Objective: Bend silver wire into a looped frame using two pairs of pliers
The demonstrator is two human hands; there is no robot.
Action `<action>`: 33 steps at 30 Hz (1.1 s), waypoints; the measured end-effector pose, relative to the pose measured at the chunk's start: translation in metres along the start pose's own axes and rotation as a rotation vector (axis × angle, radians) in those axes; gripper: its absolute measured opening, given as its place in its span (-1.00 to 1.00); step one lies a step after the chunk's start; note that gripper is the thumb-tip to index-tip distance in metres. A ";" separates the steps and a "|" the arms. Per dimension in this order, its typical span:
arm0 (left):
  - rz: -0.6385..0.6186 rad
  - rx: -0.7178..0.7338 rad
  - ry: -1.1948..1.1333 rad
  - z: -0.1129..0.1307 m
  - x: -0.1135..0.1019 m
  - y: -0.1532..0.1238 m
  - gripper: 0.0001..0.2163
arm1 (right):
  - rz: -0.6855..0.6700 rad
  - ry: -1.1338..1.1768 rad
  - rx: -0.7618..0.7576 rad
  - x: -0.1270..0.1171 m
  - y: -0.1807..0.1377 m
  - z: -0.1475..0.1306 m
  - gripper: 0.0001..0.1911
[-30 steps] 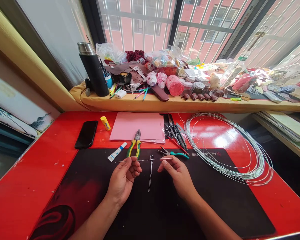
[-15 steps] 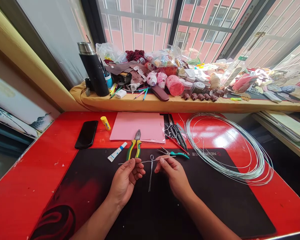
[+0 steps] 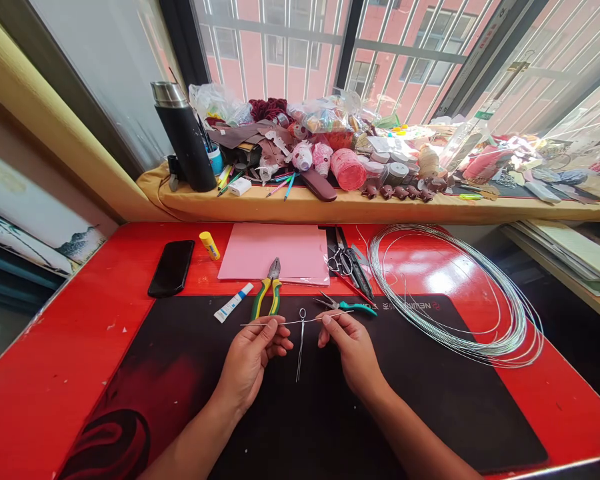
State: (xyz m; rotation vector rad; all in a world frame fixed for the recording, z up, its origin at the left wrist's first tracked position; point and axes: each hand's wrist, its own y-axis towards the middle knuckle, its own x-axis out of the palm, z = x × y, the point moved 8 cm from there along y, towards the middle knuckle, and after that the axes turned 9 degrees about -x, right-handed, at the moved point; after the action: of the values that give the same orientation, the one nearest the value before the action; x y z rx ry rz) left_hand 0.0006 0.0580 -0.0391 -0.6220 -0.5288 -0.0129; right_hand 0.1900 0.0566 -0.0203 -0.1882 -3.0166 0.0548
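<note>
Between my two hands is a small wire figure (image 3: 301,340), with a loop on top, two strands hanging down and a wire crossing it sideways. My left hand (image 3: 254,353) pinches the left end of the cross wire between thumb and forefinger, its tip poking out past the fingers. On the other side my right hand (image 3: 347,343) pinches the right end the same way. Just beyond the left fingers lie combination pliers (image 3: 267,290) with yellow-green handles. Teal-handled long-nose pliers (image 3: 347,305) rest close behind my right hand.
A large coil of wire (image 3: 510,333) lies at the right. Behind the black mat (image 3: 410,413) are pink paper (image 3: 275,250), scissors (image 3: 340,260), a glue stick (image 3: 209,245) and a phone (image 3: 171,269). A white tube (image 3: 233,303) lies left of the pliers. A thermos (image 3: 185,140) stands on the cluttered sill.
Both hands keep their pinch on the cross wire. My right fingers have spread slightly outward along it, and the whole view has shifted a little.
</note>
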 end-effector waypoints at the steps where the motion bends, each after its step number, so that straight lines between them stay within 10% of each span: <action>1: 0.000 -0.005 0.004 -0.001 0.000 0.000 -0.64 | -0.001 0.003 0.003 0.000 0.000 0.000 -0.68; 33: 0.010 -0.007 0.109 0.000 0.000 0.002 -0.60 | 0.001 0.072 0.037 0.001 -0.004 0.014 -0.68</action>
State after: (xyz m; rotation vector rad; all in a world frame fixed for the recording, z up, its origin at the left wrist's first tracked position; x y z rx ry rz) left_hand 0.0011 0.0600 -0.0401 -0.6268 -0.4201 -0.0386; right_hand 0.1866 0.0526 -0.0341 -0.1836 -2.9418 0.1012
